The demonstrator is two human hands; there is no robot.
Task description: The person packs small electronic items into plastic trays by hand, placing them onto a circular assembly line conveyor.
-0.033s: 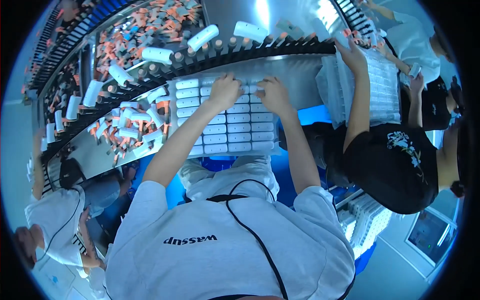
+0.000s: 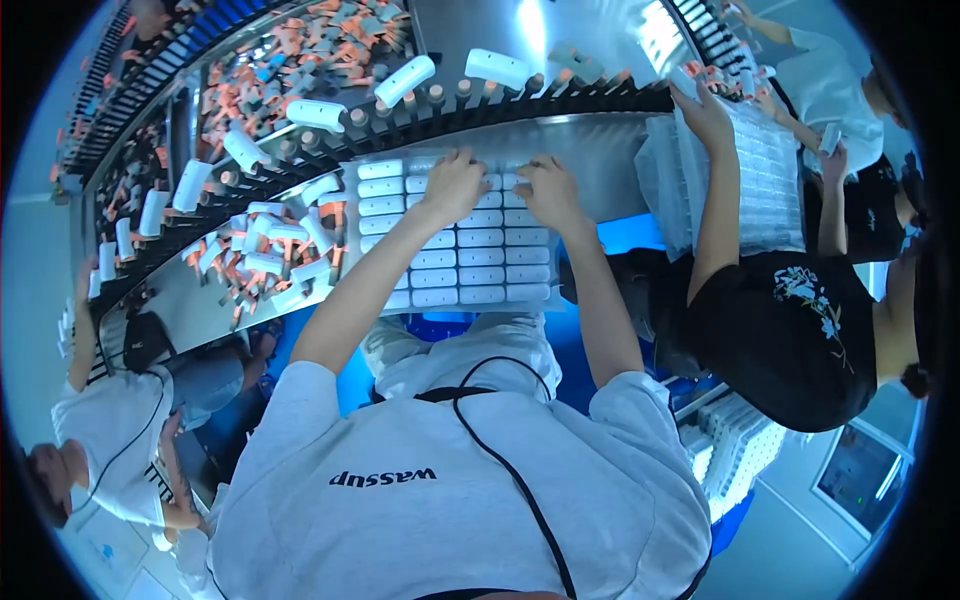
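Note:
A pale tray (image 2: 455, 304) with rows of white rounded casings (image 2: 481, 257) lies in front of me at the table edge. My left hand (image 2: 456, 187) is over its far middle part, fingers bent down and closed around a casing that they mostly cover. Just to its right, my right hand (image 2: 549, 192) curls its fingertips at the end of a white casing in the far right column. The two hands are a short way apart. Beneath my left hand and forearm some of the tray's slots are hidden.
Beyond the tray curves a conveyor (image 2: 400, 118) with upright black pegs, some carrying white casings. Left of the tray lies a pile of white and orange parts (image 2: 268, 250). A bin of orange and grey parts (image 2: 300, 55) is behind. At right, a co-worker (image 2: 780, 330) touches stacked clear trays (image 2: 765, 180).
The view has shifted slightly, so the tray and both hands appear a touch further right. Casings on the conveyor have moved a little. My hands keep nearly the same pose.

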